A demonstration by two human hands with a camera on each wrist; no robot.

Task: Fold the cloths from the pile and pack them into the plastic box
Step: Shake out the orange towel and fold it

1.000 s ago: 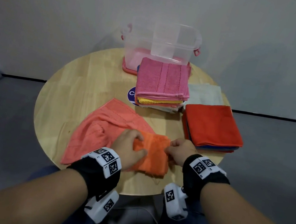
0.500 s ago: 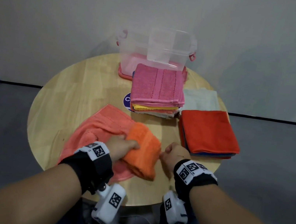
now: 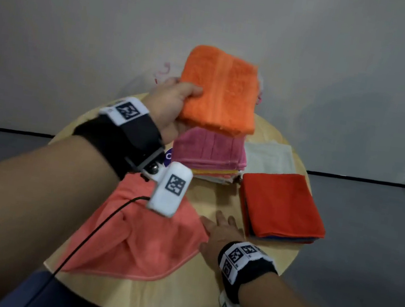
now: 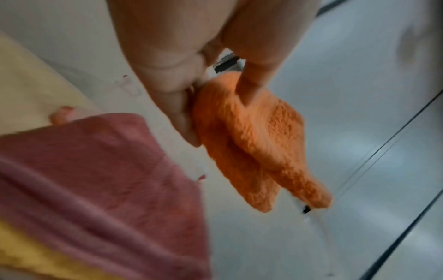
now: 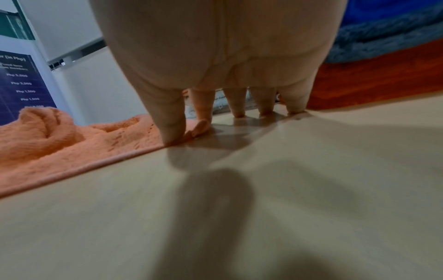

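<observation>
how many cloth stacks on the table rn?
2: the pink-topped stack mid-table, under the orange cloth held in the left hand, and the red-topped stack at right. Layers below partly hidden.

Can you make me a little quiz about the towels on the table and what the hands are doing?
1. True or false: the left hand holds a folded orange towel up in the air.
2. What lies on top of the pile nearest the right hand? A) a blue towel B) a red cloth C) a yellow sponge
3. Fill in: the right hand rests flat on the table, its thumb touching the edge of the ____ towel.

Key: 1 true; 2 B; 3 salmon-pink.
</observation>
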